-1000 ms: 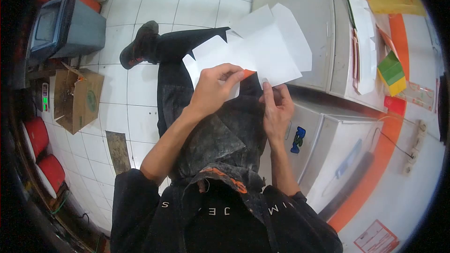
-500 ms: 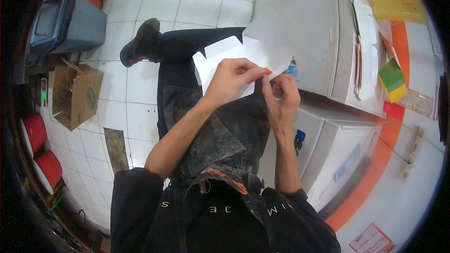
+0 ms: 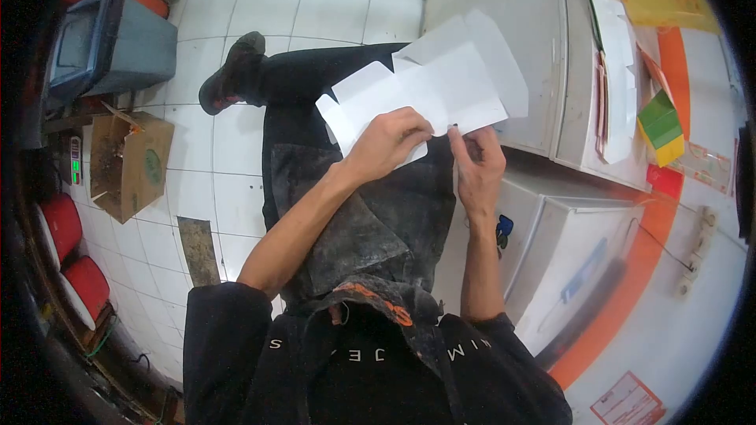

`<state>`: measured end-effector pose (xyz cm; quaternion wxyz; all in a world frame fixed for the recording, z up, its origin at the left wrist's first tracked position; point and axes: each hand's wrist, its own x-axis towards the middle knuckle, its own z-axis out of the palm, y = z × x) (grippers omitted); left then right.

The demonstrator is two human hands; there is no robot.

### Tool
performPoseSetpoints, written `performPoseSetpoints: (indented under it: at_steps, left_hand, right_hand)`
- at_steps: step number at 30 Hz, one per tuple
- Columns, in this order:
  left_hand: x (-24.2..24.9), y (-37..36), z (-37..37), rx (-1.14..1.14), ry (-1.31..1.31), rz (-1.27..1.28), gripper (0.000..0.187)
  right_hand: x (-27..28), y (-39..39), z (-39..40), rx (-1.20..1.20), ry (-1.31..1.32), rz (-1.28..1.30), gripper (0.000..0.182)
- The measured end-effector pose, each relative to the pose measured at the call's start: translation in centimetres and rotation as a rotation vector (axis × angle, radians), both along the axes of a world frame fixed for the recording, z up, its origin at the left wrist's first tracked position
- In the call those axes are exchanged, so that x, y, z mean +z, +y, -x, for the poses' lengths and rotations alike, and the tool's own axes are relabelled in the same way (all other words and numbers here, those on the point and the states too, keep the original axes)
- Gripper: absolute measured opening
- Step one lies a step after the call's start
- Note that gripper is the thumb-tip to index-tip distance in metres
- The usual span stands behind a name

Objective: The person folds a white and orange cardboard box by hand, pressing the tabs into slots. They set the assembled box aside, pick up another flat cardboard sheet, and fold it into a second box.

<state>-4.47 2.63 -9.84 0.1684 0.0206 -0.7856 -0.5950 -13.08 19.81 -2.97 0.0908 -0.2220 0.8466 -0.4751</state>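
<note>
A white die-cut cardboard box blank [image 3: 441, 86] lies unfolded over my lap, its notched flaps spreading to the back right over the white cabinet surface. Its near edge is between the fingers of my left hand [image 3: 391, 140], thumb and fingers closed on it. My right hand [image 3: 479, 164] pinches the same edge a little to the right, thumb on top and fingers partly hidden under the card. A small dark spot shows at the edge between the hands. Beneath the blank is my dark, stained apron [image 3: 354, 220].
A white cabinet [image 3: 504, 39] stands at my right, with papers and a green-yellow packet [image 3: 660, 127] farther right. Below it is a white box-shaped unit [image 3: 579, 260]. On the left are a grey bin [image 3: 138, 47], an open cardboard box [image 3: 142, 165] and red-and-white objects [image 3: 85, 287].
The blank's right part, raised and bent before, now lies flatter and spreads toward the back right. My hands have shifted slightly apart along the edge. The orange bit at my fingertips no longer shows.
</note>
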Motion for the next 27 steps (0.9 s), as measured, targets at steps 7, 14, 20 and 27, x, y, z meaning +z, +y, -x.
performPoseSetpoints:
  at_steps: [7, 14, 20, 27]
  left_hand:
    - [-0.6, -0.5, 0.5, -0.104, -0.333, -0.702, 0.023]
    - [0.7, 0.0, 0.0, -0.079, -0.268, -0.848, 0.026]
    - [0.5, 0.0, -0.1, -0.048, -0.297, -0.781, 0.025]
    - [0.4, 0.3, -0.3, -0.023, -0.321, -0.754, 0.022]
  right_hand:
    - [0.5, 0.1, -0.2, -0.064, -0.067, 0.056, 0.019]
    - [2.8, -2.1, -0.6, 0.113, 0.091, -0.142, 0.019]
    - [2.9, -2.3, -0.2, 0.122, 0.088, -0.224, 0.020]
    - [2.1, -1.7, 0.2, 0.106, -0.011, -0.168, 0.020]
